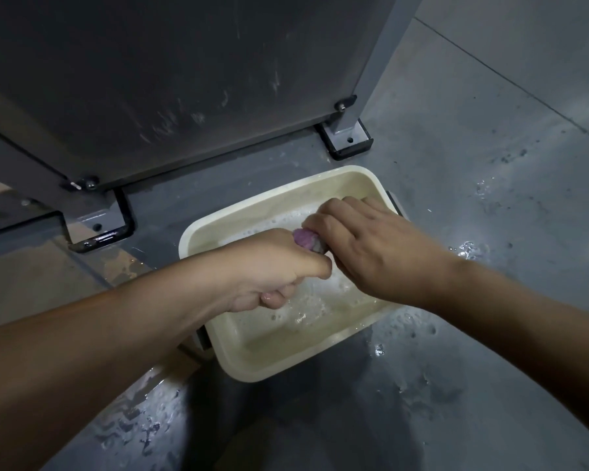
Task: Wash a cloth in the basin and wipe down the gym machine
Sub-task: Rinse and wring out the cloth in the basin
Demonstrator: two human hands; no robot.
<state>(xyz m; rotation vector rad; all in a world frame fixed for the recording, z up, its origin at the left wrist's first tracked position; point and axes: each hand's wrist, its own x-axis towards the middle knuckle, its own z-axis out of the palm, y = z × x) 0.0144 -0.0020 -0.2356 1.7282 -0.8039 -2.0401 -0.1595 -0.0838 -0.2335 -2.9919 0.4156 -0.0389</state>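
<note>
A cream rectangular basin [252, 365] stands on the wet grey floor and holds soapy, foamy water. Over it both hands grip a purple cloth [305, 239] rolled up tight between them. My left hand [272, 266] has its fingers curled round one end of the cloth. My right hand [364, 243] closes over the other end from above. Only a small purple stretch of cloth shows between the fists. The gym machine's dark grey panel [170, 79] rises just behind the basin.
The machine stands on bolted metal feet, one foot [346, 139] behind the basin and another foot [97, 226] to its left. Water puddles [470, 249] and splashes lie on the floor to the right and in front.
</note>
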